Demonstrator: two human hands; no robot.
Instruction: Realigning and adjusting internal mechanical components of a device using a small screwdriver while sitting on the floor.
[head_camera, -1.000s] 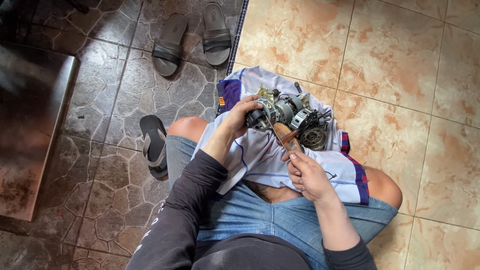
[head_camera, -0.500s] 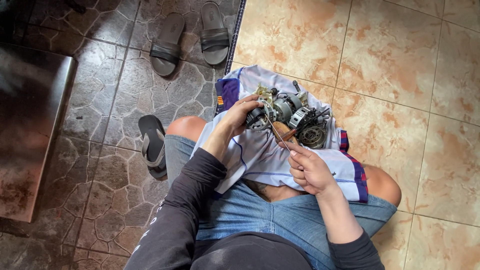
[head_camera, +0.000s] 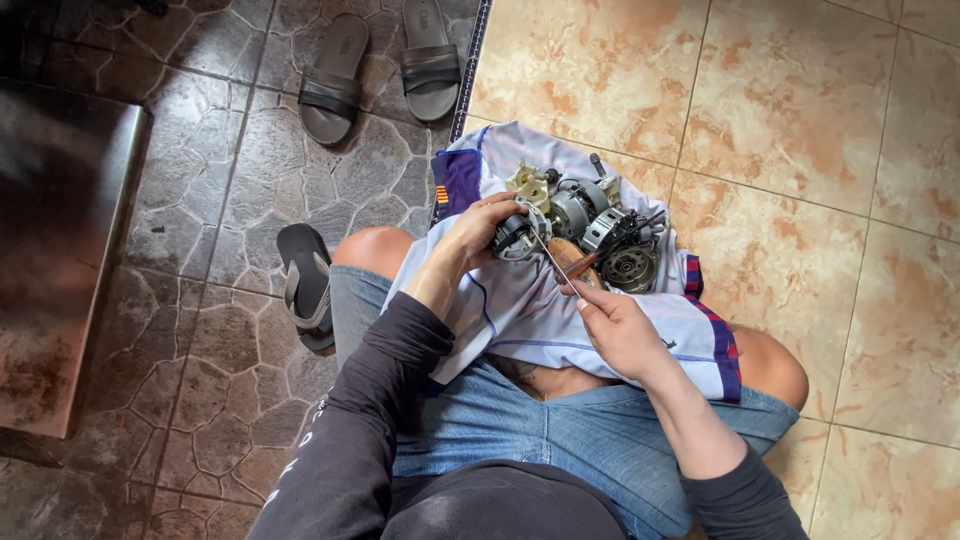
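Where dark stone floor meets orange tiles, sandals lie.

Both arms reach forward and down from the bottom of the head view, each in a dark long sleeve pushed to the forearm, the elbows bent and the forearms converging over the lap. The left hand is curled, its wrist bent and its fingers wrapped in a closed grip. The right hand sits nearer the body, knuckles up, with thumb and forefinger pinched together and pointing toward the left hand. Bare knees show on either side.
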